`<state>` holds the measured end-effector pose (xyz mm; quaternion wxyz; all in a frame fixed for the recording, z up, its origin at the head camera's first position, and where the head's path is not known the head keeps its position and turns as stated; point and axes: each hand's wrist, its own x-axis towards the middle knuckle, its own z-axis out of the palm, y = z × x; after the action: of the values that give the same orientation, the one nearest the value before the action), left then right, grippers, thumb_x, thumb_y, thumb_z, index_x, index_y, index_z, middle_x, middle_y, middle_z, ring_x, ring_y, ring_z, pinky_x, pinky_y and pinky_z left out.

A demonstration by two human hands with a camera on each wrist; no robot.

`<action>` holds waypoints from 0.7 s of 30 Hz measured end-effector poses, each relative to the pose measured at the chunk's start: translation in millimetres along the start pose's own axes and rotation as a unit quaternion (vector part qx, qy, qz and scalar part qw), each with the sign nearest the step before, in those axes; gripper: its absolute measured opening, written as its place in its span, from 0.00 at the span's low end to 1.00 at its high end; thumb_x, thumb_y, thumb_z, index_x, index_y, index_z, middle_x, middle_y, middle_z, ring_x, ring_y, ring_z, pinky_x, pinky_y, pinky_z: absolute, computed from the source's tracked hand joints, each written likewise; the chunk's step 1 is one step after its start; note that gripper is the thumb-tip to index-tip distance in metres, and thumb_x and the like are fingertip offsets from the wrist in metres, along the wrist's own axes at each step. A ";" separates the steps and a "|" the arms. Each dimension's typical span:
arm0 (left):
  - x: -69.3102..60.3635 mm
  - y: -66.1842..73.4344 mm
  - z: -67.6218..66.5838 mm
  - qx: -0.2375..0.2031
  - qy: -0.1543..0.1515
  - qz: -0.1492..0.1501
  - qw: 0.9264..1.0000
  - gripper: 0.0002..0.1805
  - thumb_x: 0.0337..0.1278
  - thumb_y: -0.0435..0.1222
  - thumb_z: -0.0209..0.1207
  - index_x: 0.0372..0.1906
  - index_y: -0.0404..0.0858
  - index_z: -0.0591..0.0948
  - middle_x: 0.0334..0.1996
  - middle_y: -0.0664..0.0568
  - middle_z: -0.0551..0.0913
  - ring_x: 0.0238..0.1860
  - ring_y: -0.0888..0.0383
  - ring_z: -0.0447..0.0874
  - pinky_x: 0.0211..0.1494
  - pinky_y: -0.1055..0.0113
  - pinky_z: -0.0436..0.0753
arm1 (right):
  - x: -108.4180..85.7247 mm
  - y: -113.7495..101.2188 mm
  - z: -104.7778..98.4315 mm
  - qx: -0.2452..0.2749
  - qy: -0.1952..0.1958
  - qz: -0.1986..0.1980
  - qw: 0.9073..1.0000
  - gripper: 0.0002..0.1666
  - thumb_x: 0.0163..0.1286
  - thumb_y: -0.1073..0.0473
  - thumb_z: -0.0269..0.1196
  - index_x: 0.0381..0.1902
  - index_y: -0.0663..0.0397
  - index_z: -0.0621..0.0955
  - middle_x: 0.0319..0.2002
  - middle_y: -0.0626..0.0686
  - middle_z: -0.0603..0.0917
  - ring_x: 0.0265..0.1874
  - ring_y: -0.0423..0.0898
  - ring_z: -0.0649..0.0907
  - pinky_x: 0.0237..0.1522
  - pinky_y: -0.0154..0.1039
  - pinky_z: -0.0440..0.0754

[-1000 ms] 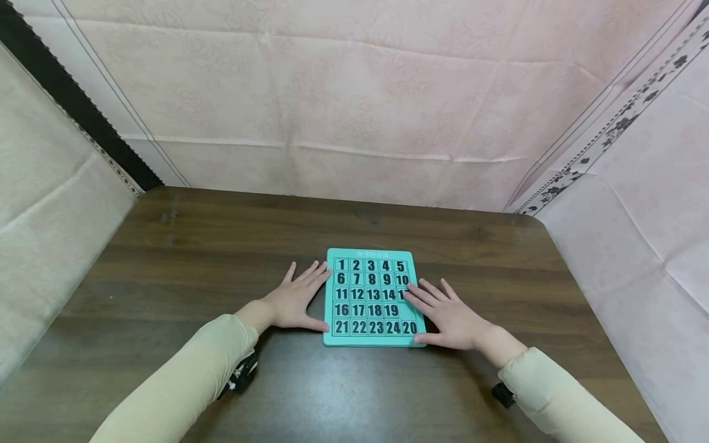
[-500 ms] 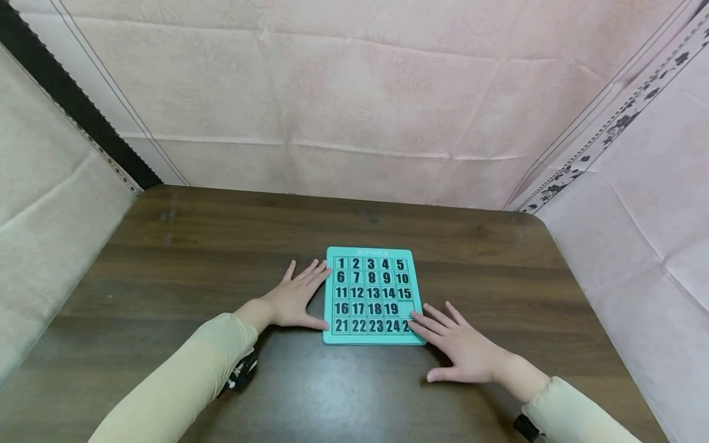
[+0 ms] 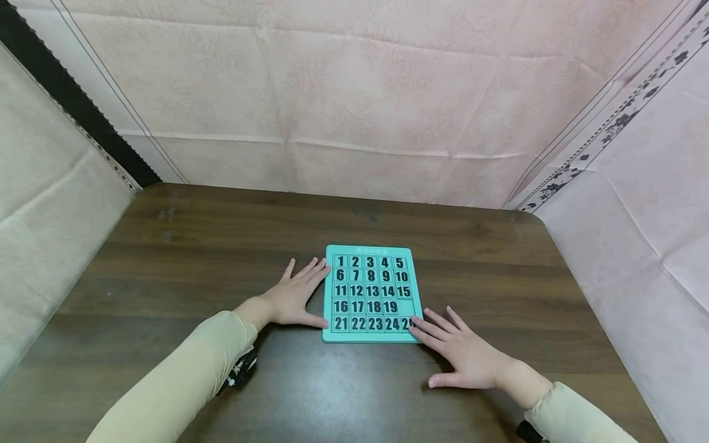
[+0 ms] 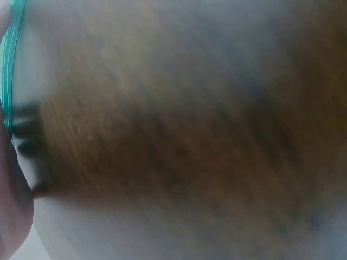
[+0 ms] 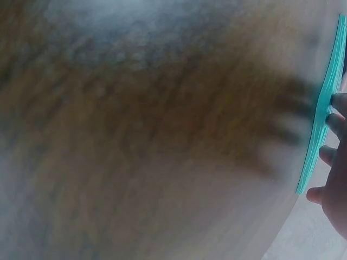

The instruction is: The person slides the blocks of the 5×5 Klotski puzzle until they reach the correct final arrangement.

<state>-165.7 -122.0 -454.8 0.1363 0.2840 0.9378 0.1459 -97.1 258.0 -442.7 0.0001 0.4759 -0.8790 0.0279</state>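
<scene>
A turquoise sliding number puzzle lies flat on the table, its black-numbered tiles in a square grid. The fourth row has a gap at its right end, after 19. My left hand rests at the puzzle's left side with fingers spread, index fingertip and thumb tip at its edge. Fingertips of my right hand touch the lower right corner, partly covering the 20 tile; its thumb is off the puzzle. In the left wrist view the puzzle's edge shows at far left. The right wrist view shows its side beside my fingers.
The brown wooden table has a rounded far right corner. Pale patterned cloth hangs behind it and on both sides. A dark strip runs down the left cloth corner.
My right hand has slid toward me, from the 15 tile down to the 20 tile, and its thumb has come off the puzzle. My left hand stays put.
</scene>
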 end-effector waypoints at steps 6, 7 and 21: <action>-0.7 -0.1 -0.5 -0.004 0.005 0.004 1.000 0.62 0.40 0.73 0.53 0.75 0.42 0.45 0.76 0.49 0.41 0.76 0.50 0.37 0.71 0.39 0.34 | 2.4 0.1 -1.0 0.002 0.001 0.001 1.000 0.50 0.57 0.30 0.58 0.71 0.51 0.62 0.71 0.53 0.62 0.68 0.58 0.64 0.70 0.47 0.31; -0.7 0.0 -0.7 -0.003 0.003 0.002 1.000 0.62 0.40 0.73 0.53 0.75 0.43 0.45 0.76 0.50 0.41 0.76 0.51 0.36 0.71 0.39 0.33 | 3.0 0.3 -1.2 0.002 -0.001 0.003 1.000 0.50 0.57 0.30 0.58 0.71 0.51 0.62 0.71 0.53 0.62 0.69 0.58 0.63 0.70 0.48 0.33; -0.2 0.7 -0.4 -0.001 0.001 0.002 1.000 0.62 0.40 0.73 0.52 0.75 0.43 0.45 0.76 0.50 0.41 0.76 0.51 0.36 0.71 0.40 0.33 | 11.9 6.0 -4.5 0.030 -0.031 0.030 0.999 0.51 0.58 0.30 0.57 0.72 0.50 0.60 0.72 0.52 0.59 0.71 0.58 0.60 0.64 0.64 0.50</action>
<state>-165.3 -121.6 -454.1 0.1350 0.2858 0.9372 0.1477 -108.8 251.5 -438.2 -0.0421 0.4496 -0.8914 0.0393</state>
